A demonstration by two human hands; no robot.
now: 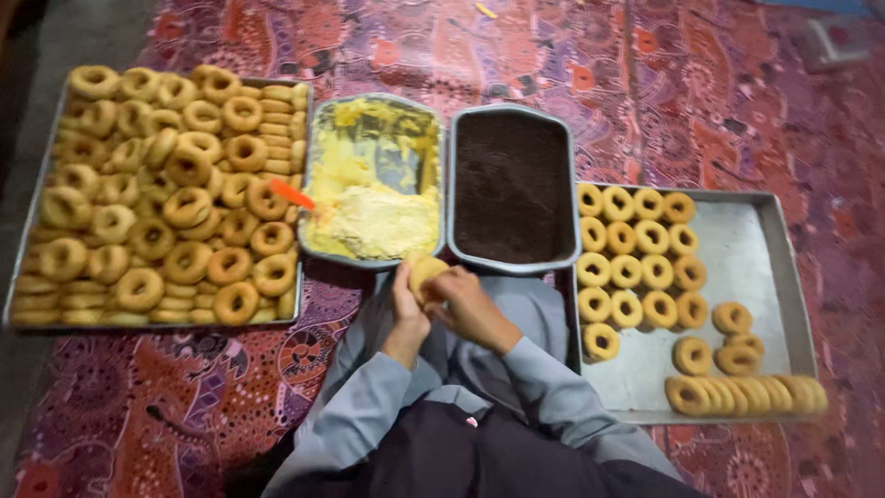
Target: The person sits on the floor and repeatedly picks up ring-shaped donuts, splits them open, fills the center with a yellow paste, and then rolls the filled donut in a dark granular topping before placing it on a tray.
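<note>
My left hand (407, 309) and my right hand (468, 304) meet in front of me, both closed around one round pale doughnut (426, 270) held just below the two middle pans. Right above them sits a metal pan of yellow cream (373, 221) with an orange-handled tool (293, 195) resting on its left rim. Beside it is a dark pan of chocolate sprinkles (512, 189). Grey sleeves cover both of my forearms.
A large tray (28, 231) piled with several plain doughnuts (166, 194) lies at the left. A metal tray (756, 267) at the right holds several doughnuts in rows and a leaning row at its front edge. Everything rests on a red patterned cloth (701, 101).
</note>
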